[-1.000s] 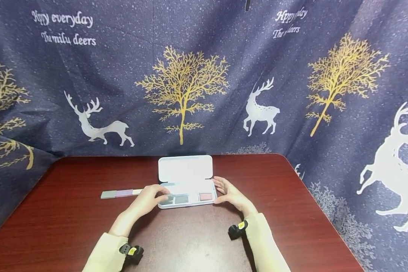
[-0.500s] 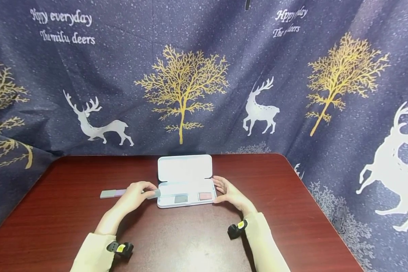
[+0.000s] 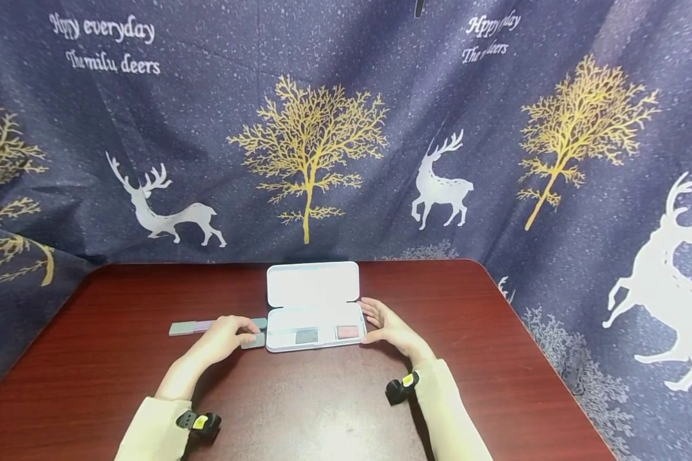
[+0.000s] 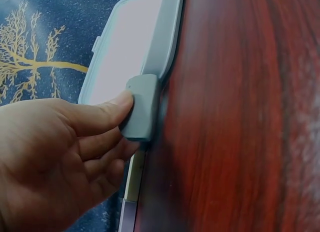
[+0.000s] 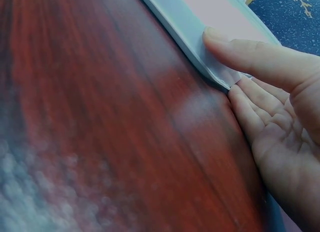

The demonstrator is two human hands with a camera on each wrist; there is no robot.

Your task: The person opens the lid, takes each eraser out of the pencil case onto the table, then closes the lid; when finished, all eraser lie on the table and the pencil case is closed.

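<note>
Pinching the grey block (image 4: 143,109), the left grip (image 3: 226,336) has brought it out of the white box (image 3: 323,317) to lower left of centre, leaving two blocks (image 3: 307,337) inside, while the right grip (image 3: 391,329), unclenched, touches the box's end

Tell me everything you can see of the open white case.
The case is a shallow, whitish box with rounded corners and a smooth surface, perhaps plastic or painted metal. It sits on the dark red table, its lid swung open at the back. In the tray lie a dark grey block and, to the right, a pinkish block. The right hand is at its right end, fingers touching it.
</note>
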